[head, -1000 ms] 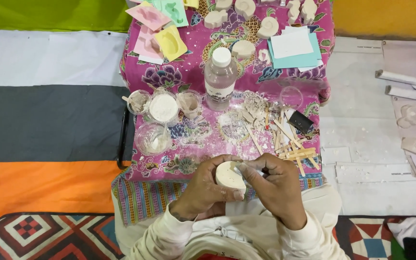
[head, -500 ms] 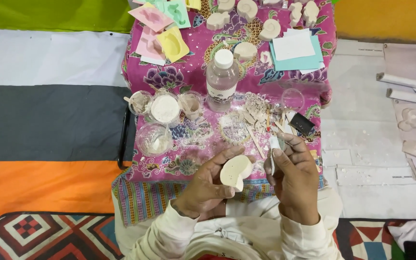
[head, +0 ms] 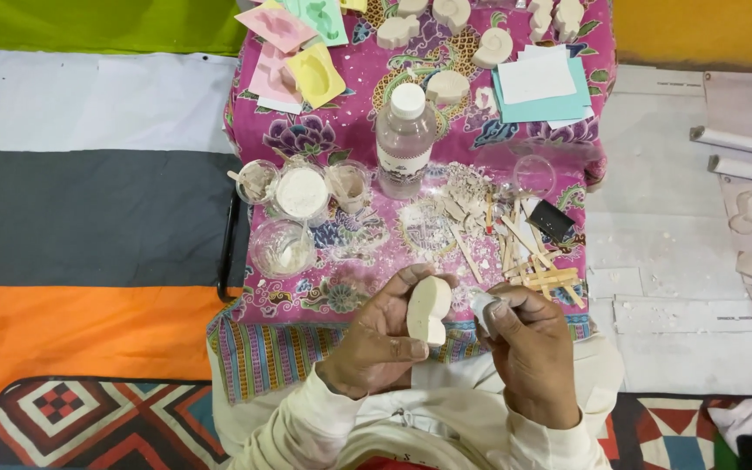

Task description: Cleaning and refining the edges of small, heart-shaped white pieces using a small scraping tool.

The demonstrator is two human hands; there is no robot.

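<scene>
Head view, left hand [head: 376, 344] clamped on white plaster piece [head: 429, 310], long axis upright, right hand [head: 528, 348] pinching small scrap [head: 483, 306].

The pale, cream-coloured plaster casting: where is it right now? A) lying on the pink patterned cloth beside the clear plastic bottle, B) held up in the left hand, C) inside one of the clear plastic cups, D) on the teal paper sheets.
B: the pale, cream-coloured plaster casting is pinched on edge in the left hand, above the person's lap and off the pink patterned cloth; the right hand holds a small whitish piece next to it.
</scene>
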